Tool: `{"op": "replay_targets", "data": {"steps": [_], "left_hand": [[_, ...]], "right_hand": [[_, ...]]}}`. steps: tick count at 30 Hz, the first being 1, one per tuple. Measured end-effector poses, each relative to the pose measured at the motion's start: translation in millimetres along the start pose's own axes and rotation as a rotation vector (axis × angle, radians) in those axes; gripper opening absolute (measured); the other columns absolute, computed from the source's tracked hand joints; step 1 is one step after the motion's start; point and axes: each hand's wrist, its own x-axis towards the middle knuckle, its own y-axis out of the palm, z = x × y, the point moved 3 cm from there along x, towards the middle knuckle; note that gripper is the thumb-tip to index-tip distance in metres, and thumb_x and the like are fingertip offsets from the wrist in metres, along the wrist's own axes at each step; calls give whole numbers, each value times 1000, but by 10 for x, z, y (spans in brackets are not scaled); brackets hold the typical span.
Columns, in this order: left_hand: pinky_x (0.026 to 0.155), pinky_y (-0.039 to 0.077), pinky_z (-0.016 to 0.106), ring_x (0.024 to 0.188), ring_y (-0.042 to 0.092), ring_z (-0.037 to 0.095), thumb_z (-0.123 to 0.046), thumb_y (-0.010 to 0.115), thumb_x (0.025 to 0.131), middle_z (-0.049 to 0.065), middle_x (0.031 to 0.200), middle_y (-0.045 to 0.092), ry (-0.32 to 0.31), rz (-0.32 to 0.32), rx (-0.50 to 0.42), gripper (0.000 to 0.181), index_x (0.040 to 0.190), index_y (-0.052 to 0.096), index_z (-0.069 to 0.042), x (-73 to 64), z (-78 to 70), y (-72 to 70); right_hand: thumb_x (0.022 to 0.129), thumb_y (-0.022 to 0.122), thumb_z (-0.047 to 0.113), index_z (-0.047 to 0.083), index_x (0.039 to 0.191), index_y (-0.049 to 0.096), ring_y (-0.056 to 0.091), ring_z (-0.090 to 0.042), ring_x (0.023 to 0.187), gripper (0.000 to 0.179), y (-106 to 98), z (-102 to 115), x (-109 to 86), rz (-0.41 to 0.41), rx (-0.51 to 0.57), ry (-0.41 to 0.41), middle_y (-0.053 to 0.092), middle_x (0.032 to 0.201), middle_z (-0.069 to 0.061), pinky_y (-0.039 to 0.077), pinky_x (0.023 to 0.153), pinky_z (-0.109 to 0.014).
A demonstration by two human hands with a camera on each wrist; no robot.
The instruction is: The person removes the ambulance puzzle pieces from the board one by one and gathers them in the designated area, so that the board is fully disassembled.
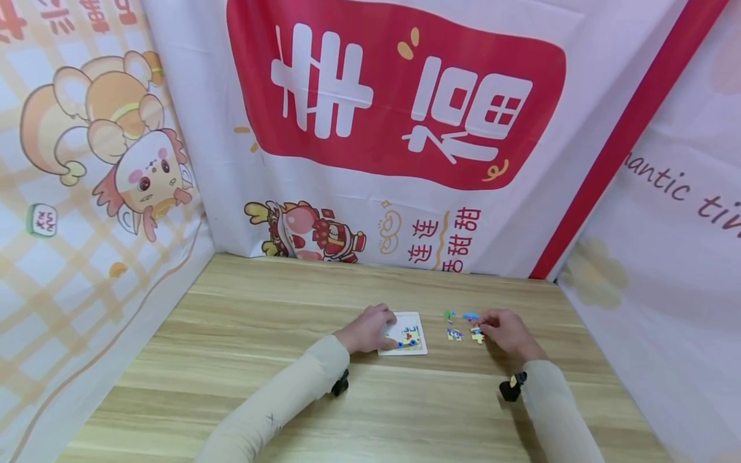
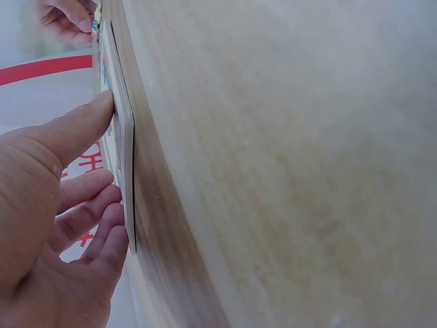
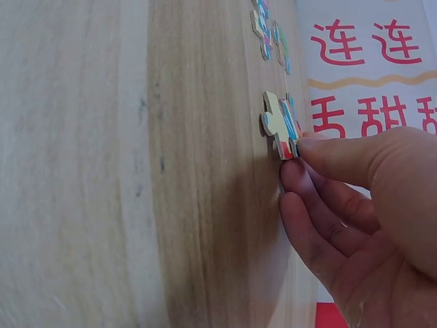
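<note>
A small white puzzle board (image 1: 410, 319) lies flat on the table, with several colourful pieces set in its lower right part. My left hand (image 1: 369, 329) rests on its left side; in the left wrist view the thumb (image 2: 85, 124) presses the top face while the loosely bent fingers touch the edge. To the right of the board, my right hand (image 1: 511, 331) pinches a jigsaw piece (image 3: 274, 126) by one end between thumb and index finger. That piece is pale yellow with blue and red parts. Its contact with the table is hard to tell.
Beside the pinched piece lie a jigsaw piece with purple print (image 1: 454, 334), a green one (image 1: 449, 314) and a blue one (image 1: 471, 316). Printed cloth walls (image 1: 376, 218) enclose the wooden table (image 1: 278, 308) at the back and both sides.
</note>
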Motion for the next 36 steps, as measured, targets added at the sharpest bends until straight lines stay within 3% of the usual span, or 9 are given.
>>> {"op": "replay_targets", "data": {"steps": [6,14,19,28,33,36], "left_hand": [[114,48,41,125,56,27,-37,83,92,9,137,61,-9,5,-8,57,138,67,-8,-13,-11,-18],[113,49,40,124,56,26,-38,83,91,8,137,61,-7,0,5,57,137,67,-8,-5,20,-17],[112,49,39,123,56,26,-38,84,91,8,136,61,-7,-2,0,57,137,67,-8,-3,40,-31],[113,48,40,125,56,27,-38,83,92,9,138,61,9,0,0,58,138,66,-8,-2,47,-18],[111,49,40,123,55,27,-36,83,91,9,135,61,16,3,-22,57,137,67,-7,0,23,-19],[110,49,39,121,55,26,-36,83,92,9,134,61,22,2,-13,56,136,67,-6,-2,13,-19]], "right_hand": [[104,63,6,10,108,77,65,-27,108,15,-10,40,8,14,-24,-32,74,116,-11,57,99,-52],[102,70,12,11,106,76,66,-20,95,8,-54,268,64,78,-81,-72,75,104,-4,60,88,-41],[98,72,9,5,109,76,69,-18,94,12,4,599,115,128,-129,-206,76,101,-5,61,87,-41],[94,78,9,2,112,76,69,-15,90,19,285,1237,159,215,-246,-446,77,100,-7,61,87,-39],[90,81,6,0,108,78,66,-12,84,19,426,1430,176,244,-272,-555,77,94,-7,58,78,-30],[89,82,5,0,108,78,65,-13,83,20,491,1479,169,274,-267,-561,76,93,-7,55,75,-27]]}}
